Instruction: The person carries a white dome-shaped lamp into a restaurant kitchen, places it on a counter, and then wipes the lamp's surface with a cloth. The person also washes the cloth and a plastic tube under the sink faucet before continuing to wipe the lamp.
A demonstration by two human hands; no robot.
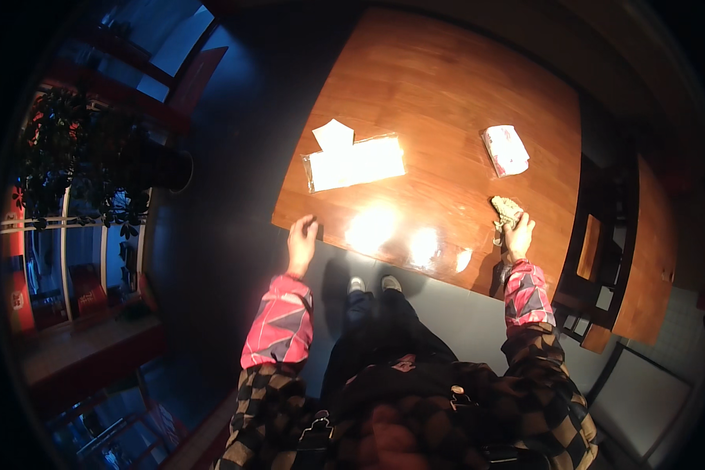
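Note:
On the right side of a wooden table point(435, 94), my right hand point(518, 238) grips a crumpled pale yellow-green cloth point(507, 210). Beyond that hand lies a small white packet with pink markings point(507, 151). My left hand point(301, 244) is empty, its fingers curled but apart, just off the table's near left corner. A flat pack in clear plastic wrapping point(358, 164) rests on the left part of the tabletop, washed out by glare. White paper or tissue point(334, 135) sticks up at its far left edge.
Bright lamp reflections cover the table's near edge. A wooden bench or second table point(643, 258) stands to the right. At left are a potted plant point(170, 170) and a low ledge point(94, 346). My shoes point(391, 283) are on the grey floor close to the table.

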